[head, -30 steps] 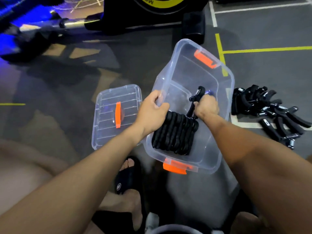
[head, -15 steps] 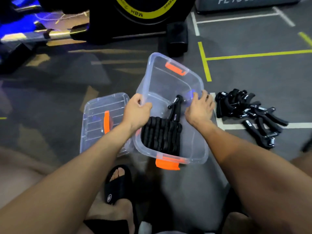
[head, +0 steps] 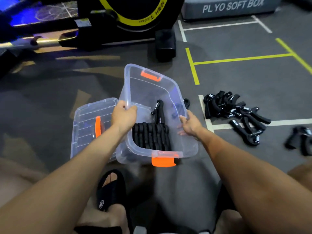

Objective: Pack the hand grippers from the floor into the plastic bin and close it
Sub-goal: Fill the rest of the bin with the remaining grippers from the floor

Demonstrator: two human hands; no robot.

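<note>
A clear plastic bin (head: 148, 88) with orange latches stands open on the floor. Inside it, a row of black hand grippers (head: 151, 135) is packed along the near side, and one more gripper (head: 158, 112) leans upright behind them. My left hand (head: 124, 115) grips the bin's left rim. My right hand (head: 190, 123) rests open against the bin's right wall, holding nothing. A pile of black hand grippers (head: 236, 114) lies on the floor to the right. The clear lid (head: 84, 129) with an orange handle lies flat to the left of the bin.
One stray gripper (head: 302, 139) lies far right, and another dark piece (head: 186, 102) sits just behind the bin's right side. An exercise machine (head: 118, 22) stands behind; a grey plyo soft box (head: 233, 7) is at the back right. My sandalled foot (head: 110, 188) is below the bin.
My right hand let go of the upright gripper inside the bin and came out to the bin's right wall. The left hand kept hold of the rim.
</note>
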